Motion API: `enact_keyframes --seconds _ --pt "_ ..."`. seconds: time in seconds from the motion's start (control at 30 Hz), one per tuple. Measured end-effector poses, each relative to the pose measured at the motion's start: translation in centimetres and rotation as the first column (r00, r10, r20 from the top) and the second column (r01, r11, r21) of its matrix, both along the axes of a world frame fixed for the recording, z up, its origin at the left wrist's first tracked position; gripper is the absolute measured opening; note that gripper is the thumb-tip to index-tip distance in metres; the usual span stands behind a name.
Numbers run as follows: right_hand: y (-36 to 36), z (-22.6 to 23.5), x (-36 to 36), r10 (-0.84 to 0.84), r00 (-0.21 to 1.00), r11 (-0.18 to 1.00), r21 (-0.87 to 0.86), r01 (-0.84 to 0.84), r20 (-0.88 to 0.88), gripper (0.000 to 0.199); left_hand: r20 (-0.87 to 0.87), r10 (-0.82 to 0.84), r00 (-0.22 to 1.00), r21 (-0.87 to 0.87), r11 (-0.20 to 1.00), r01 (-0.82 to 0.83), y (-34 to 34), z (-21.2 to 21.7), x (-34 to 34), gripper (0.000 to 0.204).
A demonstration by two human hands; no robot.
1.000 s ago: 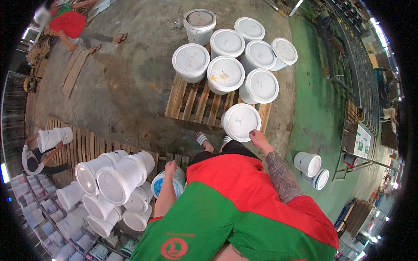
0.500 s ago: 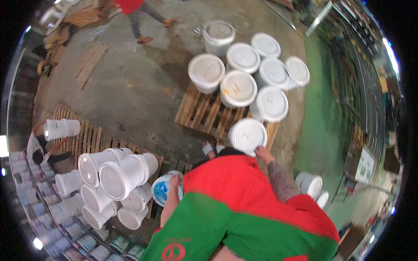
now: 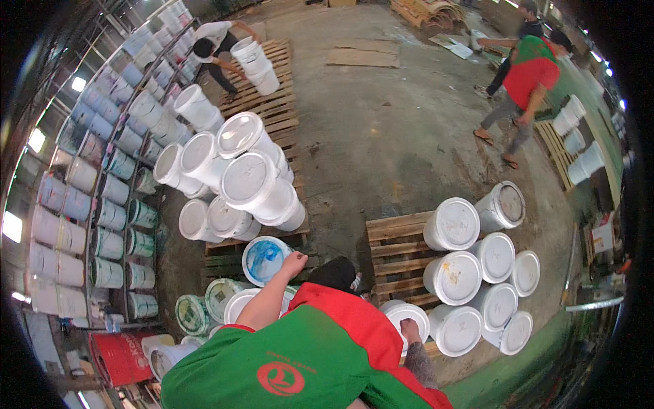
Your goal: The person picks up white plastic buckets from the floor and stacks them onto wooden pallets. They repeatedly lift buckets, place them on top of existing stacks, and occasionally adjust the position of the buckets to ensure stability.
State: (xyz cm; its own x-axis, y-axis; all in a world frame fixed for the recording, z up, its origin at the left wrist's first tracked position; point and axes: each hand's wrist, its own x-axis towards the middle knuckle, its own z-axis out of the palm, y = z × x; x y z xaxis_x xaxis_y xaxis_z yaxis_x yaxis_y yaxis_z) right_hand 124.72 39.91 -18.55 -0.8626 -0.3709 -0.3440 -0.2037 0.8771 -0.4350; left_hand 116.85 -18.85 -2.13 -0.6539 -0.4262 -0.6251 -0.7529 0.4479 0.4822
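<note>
My left hand (image 3: 296,264) is closed, fingers curled, at the right edge of a white bucket (image 3: 262,262) with a blue-stained lid. Whether it touches the rim, or holds anything, I cannot make out. My right hand (image 3: 411,330) appears over the lid of a white bucket (image 3: 395,313) at the near corner of the right-hand pallet (image 3: 395,249). Its fingers point down and look curled; what they hold, if anything, is hidden. Beyond it stand several more lidded white buckets (image 3: 456,278), one with a yellow-stained lid.
Stacked white buckets (image 3: 253,178) stand on a left pallet (image 3: 270,102), where a person (image 3: 216,42) bends at a bucket stack (image 3: 256,66). Another person (image 3: 528,75) walks at the far right. Shelves (image 3: 126,204) of buckets line the left. Flat cardboard (image 3: 363,53) lies on the floor.
My view has turned left, bringing the shelves and left stacks further into sight. Both hands stay near the same buckets; the right one now appears over the lid rather than at its edge.
</note>
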Motion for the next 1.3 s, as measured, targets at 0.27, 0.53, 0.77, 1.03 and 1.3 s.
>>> enact_keyframes --seconds 0.27,0.53,0.77,1.03,1.3 --pt "-1.6 3.0 -10.1 -0.027 0.993 0.997 -0.062 0.035 0.117 0.023 0.092 0.143 0.985 -0.062 0.988 -0.138 -5.3 -3.1 4.5 0.048" --pt "-5.9 3.2 -19.8 0.491 0.842 0.793 0.286 -0.539 0.223 0.026 -0.061 0.246 0.967 -0.092 0.964 -0.251 -11.2 -4.9 -8.1 0.04" --pt "-14.8 3.7 -38.5 0.29 0.917 0.95 0.039 -0.311 0.273 0.02 -0.18 0.194 0.964 0.055 0.981 -0.187 -18.4 -1.8 -27.0 0.042" --pt "-34.3 8.5 -63.2 -0.291 0.888 0.896 -0.224 0.384 0.357 0.033 -0.231 0.194 0.953 0.09 0.98 -0.178 -27.0 0.9 -41.6 0.043" --pt "-46.3 6.9 -85.8 0.201 0.89 0.98 -0.09 -0.18 0.41 0.031 -0.055 0.407 0.912 0.017 0.914 -0.406 -35.4 -1.9 -50.4 0.046"
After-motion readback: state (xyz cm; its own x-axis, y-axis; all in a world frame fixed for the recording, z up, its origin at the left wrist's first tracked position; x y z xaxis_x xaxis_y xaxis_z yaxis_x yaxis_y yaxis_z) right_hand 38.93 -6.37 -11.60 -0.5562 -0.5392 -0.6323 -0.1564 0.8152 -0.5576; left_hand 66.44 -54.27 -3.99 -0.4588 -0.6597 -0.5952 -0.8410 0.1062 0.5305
